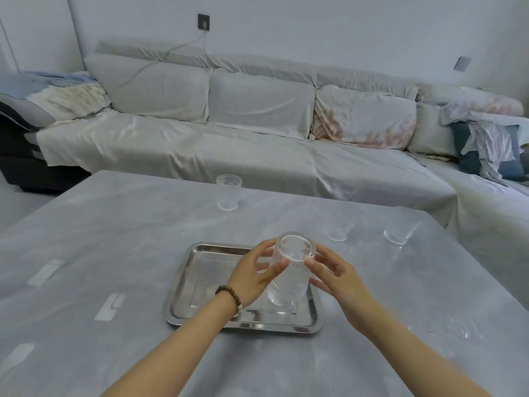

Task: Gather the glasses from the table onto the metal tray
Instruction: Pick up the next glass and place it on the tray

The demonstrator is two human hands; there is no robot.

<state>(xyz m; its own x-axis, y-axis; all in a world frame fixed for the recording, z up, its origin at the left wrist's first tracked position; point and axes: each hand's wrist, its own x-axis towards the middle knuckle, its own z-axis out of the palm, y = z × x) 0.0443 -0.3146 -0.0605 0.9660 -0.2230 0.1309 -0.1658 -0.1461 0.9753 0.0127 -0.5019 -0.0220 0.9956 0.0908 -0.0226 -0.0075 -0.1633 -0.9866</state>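
Note:
A ribbed clear glass [292, 270] stands over the right part of the metal tray [200, 282], its lower end at the tray's surface. I cannot tell whether it rests there. My left hand [254, 279], with a bead bracelet on the wrist, wraps the glass from the left. From the right, my right hand [337, 276] grips it with the thumb near the top. Another glass [229, 191] stands upright at the table's far edge. Two blurred glasses [339, 232] [399, 229] stand at the far right. A faint glass [458, 329] shows at the near right.
The table [114, 239] is covered with a grey cloth showing pale patches at the left. Beyond it runs a long sofa [229, 144] under grey sheets, with piled clothes [492, 150] at its right end.

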